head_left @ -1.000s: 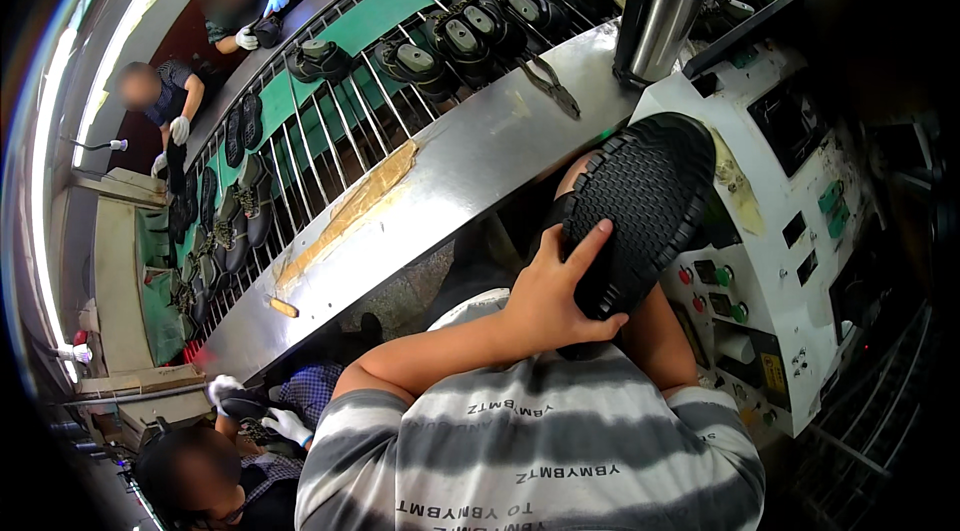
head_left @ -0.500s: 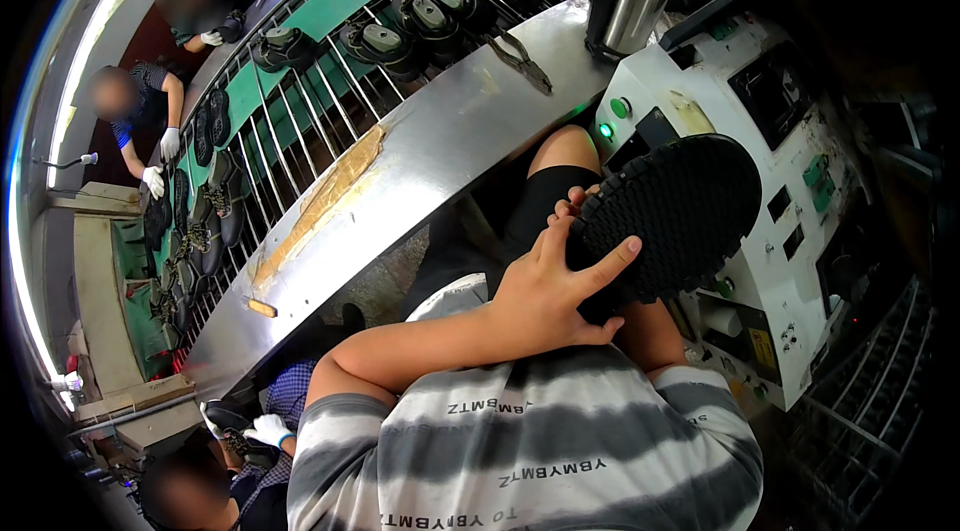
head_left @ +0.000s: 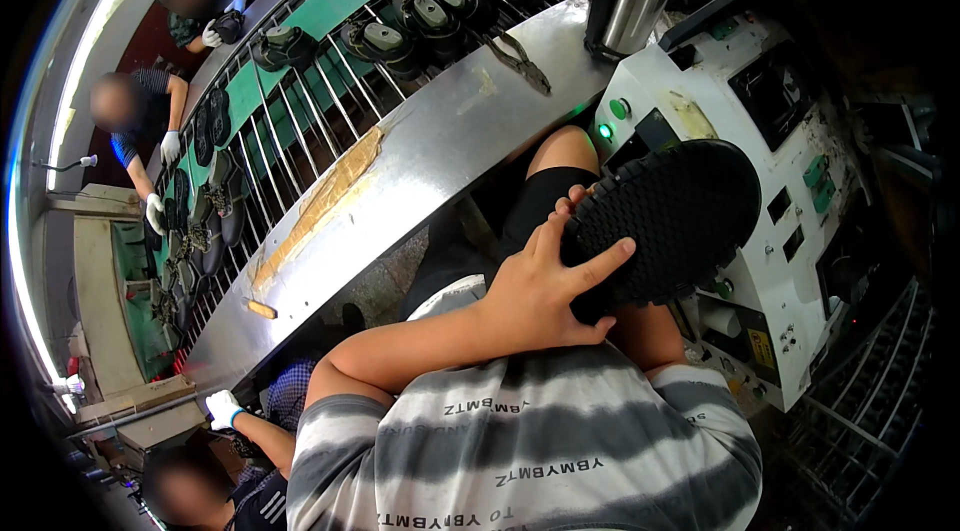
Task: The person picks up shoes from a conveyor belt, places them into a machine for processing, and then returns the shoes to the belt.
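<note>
A black shoe (head_left: 675, 221) is held up over my lap, its lugged rubber sole facing me and its upper hidden. My left hand (head_left: 550, 281) grips its near left end, with the index finger laid across the sole and the thumb at the lower edge. From the other side my right forearm (head_left: 645, 331) passes beneath the shoe. My right hand is mostly behind it; fingertips (head_left: 576, 199) that appear to be its own curl round the left edge of the sole, close to my left knuckles.
A steel ledge (head_left: 420, 171) borders a rack (head_left: 300, 121) of dark shoes. Pliers (head_left: 520, 63) and a steel flask (head_left: 640, 1) rest on the ledge. To the right stands a white machine (head_left: 690, 91) with green buttons. Gloved co-workers (head_left: 145, 116) are at the left.
The shoe and my left hand have shifted slightly left, the grip unchanged. The lower-left co-worker's gloved hand has risen; the upper-left co-worker's hands have come together on a dark shoe.
</note>
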`<action>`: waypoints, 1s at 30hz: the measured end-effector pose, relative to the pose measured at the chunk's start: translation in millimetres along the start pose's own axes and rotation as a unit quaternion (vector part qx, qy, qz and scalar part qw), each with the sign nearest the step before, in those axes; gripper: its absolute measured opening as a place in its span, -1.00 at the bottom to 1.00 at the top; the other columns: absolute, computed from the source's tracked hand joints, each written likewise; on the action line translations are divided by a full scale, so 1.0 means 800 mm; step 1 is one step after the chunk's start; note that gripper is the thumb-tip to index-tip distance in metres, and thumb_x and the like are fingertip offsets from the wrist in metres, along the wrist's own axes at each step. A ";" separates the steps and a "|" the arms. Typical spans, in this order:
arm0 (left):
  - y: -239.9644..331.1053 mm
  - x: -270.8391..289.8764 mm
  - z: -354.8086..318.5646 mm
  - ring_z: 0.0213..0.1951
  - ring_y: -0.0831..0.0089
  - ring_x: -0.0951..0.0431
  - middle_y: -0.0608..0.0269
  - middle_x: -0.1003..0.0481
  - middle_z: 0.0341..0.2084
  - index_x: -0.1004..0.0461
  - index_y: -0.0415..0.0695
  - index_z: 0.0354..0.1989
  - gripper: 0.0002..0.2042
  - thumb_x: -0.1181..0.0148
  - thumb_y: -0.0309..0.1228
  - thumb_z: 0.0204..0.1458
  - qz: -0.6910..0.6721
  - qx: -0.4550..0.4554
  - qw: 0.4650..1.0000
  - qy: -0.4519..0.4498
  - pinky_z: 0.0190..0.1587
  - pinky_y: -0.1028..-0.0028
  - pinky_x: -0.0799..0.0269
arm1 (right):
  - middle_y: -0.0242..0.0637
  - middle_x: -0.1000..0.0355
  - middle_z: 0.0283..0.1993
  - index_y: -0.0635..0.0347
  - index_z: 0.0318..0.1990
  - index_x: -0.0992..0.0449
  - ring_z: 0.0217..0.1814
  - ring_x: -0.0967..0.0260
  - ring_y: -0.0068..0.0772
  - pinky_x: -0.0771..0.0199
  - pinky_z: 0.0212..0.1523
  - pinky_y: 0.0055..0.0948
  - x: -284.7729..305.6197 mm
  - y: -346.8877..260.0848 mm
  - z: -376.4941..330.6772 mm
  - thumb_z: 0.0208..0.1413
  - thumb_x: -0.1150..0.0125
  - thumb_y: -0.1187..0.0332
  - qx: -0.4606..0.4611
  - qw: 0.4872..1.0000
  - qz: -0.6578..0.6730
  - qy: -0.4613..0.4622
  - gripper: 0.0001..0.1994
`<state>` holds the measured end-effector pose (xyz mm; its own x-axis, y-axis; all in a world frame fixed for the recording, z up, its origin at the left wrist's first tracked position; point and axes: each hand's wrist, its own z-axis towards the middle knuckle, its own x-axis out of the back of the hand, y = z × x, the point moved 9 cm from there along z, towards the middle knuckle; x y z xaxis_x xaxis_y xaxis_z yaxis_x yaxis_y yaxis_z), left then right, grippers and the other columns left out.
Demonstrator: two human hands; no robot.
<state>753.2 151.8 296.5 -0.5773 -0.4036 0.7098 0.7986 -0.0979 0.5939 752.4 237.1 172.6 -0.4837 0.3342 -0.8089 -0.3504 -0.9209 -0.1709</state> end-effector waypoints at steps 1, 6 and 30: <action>0.000 0.005 0.005 -0.17 -0.22 -0.45 -0.48 -0.21 -0.03 -0.24 0.16 0.27 -0.07 -0.49 -0.12 -0.47 0.001 0.013 1.000 -0.013 -0.28 0.18 -0.54 | -0.24 -0.18 0.29 0.03 0.19 -0.32 0.29 -0.12 -0.14 -0.05 0.33 -0.11 -0.003 0.000 0.003 0.28 0.05 0.20 0.004 1.000 0.001 0.000 -0.63; -0.016 0.005 0.016 -0.24 -0.12 -0.50 -0.48 -0.21 -0.03 -0.15 0.10 0.33 -0.01 -0.48 -0.12 -0.45 0.007 0.089 0.990 -0.107 -0.25 0.21 -0.54 | -0.23 -0.17 0.30 0.03 0.20 -0.31 0.29 -0.12 -0.15 -0.06 0.33 -0.11 0.007 -0.004 0.002 0.27 0.06 0.17 0.010 0.999 -0.004 0.041 -0.61; -0.141 -0.004 0.025 0.12 0.30 -0.38 0.07 -0.28 0.13 -0.01 -0.21 0.34 -0.18 -0.10 -0.73 -0.24 -0.608 0.253 0.752 0.031 0.18 0.35 -0.30 | -0.22 -0.14 0.33 0.06 0.25 -0.25 0.31 -0.12 -0.17 -0.08 0.32 -0.11 0.064 0.048 -0.016 0.23 0.13 0.03 -0.095 0.911 -0.143 0.374 -0.50</action>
<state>661.7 182.8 234.7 -0.8062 -0.3383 -0.4853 -0.4901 -0.0773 0.8682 724.2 216.5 117.5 0.3124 0.4016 -0.8609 -0.1974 -0.8590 -0.4724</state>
